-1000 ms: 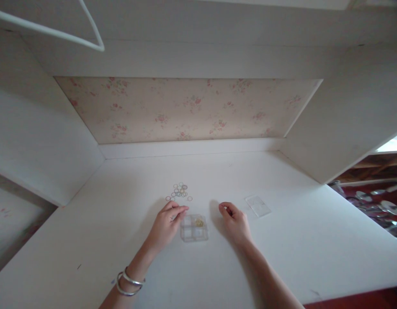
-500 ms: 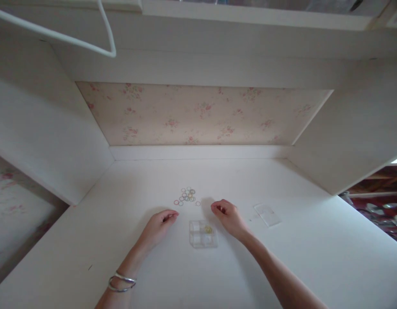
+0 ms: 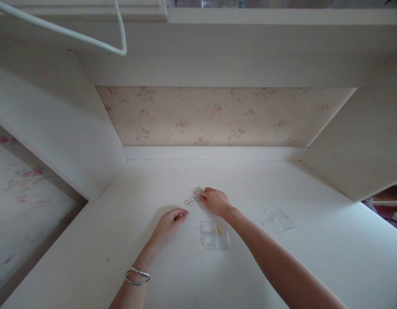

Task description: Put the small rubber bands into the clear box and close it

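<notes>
Several thin coloured rings point(image 3: 192, 198), like small elastic bands, lie in a loose pile on the white desk. The fingertips of my right hand point(image 3: 216, 201) are pinched together at the pile's right side, covering part of it; what is between them is hidden. My left hand point(image 3: 169, 224) rests closed just in front of the pile, thumb and forefinger together, and I cannot make out anything in them. Between my forearms stands a clear divided plastic box point(image 3: 206, 244), with yellow rings point(image 3: 219, 231) in one compartment.
To the right lies a flat clear plastic lid point(image 3: 281, 219), with a tiny speck beside it. A small dark sliver point(image 3: 108, 260) is on the desk at left. White side panels and a back ledge point(image 3: 217, 152) bound the desk. Overhead hangs a white cable point(image 3: 89, 40).
My right hand has moved left and forward from beside the box onto the ring pile. My left hand holds nearly the same pose. The whole view has shifted slightly.
</notes>
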The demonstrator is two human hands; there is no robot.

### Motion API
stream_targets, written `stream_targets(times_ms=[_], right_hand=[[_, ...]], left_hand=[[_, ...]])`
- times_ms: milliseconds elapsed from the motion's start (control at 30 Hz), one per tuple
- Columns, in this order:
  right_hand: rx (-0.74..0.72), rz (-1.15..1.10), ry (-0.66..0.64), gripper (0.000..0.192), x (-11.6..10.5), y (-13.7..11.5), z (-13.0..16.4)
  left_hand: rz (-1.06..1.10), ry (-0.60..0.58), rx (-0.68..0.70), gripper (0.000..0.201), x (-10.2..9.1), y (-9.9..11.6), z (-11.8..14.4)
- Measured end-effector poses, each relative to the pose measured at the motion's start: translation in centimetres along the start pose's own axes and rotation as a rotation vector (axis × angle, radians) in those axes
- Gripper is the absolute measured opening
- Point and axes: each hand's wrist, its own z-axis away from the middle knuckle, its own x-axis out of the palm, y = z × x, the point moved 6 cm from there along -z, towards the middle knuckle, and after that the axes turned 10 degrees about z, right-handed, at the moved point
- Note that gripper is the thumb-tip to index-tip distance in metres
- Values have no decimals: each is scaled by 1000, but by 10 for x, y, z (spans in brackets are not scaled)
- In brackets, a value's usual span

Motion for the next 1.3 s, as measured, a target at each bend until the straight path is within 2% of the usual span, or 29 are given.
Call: stream_targets(times_ms=[367, 600, 800, 933, 1100, 1300], right_hand=[[26, 39, -22, 36, 8, -4, -3], [44, 8, 26, 39, 1, -1, 4], [110, -333, 166, 28, -7, 19, 18], [125, -436, 176, 27, -2, 30, 28], [201, -606, 156, 36, 10, 41, 39], [279, -753, 241, 35, 14, 50, 57]], left_hand=[[-7, -15, 13, 34, 1, -2, -1], [-9, -11, 17, 34, 1, -2, -1], [-36, -8, 21, 35, 0, -1, -1], [-41, -4, 42, 35, 0, -1, -1], [-41, -14, 56, 35, 1, -3, -2], [-47, -14, 38, 36, 2, -4, -2]])
